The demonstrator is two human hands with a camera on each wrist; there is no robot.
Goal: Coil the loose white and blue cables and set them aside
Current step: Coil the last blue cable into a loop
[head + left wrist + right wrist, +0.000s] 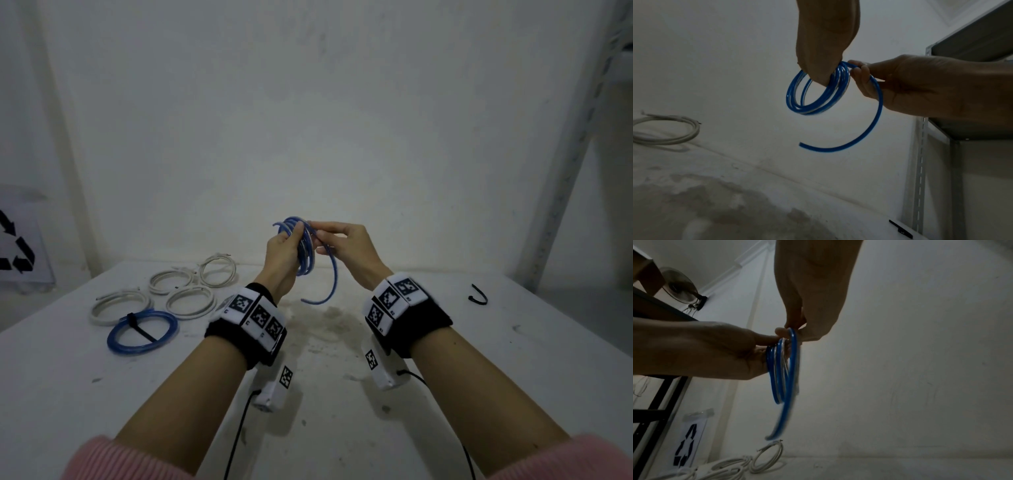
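Observation:
A blue cable [306,255] is wound into a small coil of several loops, held up above the white table [496,370]. My left hand [294,237] grips the coil, fingers curled through its loops [818,104]. My right hand [317,240] pinches the cable's loose tail at the top of the coil. The tail curves down to a free end [308,301] hanging over the table. In the right wrist view the coil [780,378] shows edge-on between the two hands. Several coiled white cables [190,301] lie on the table at the left.
A finished blue coil [142,330] bound with a black tie lies at the front of the white coils. A loose black cable tie [478,296] lies on the table at the right. A metal shelf upright [565,154] stands at the right; a recycling sign [17,246] is at the far left.

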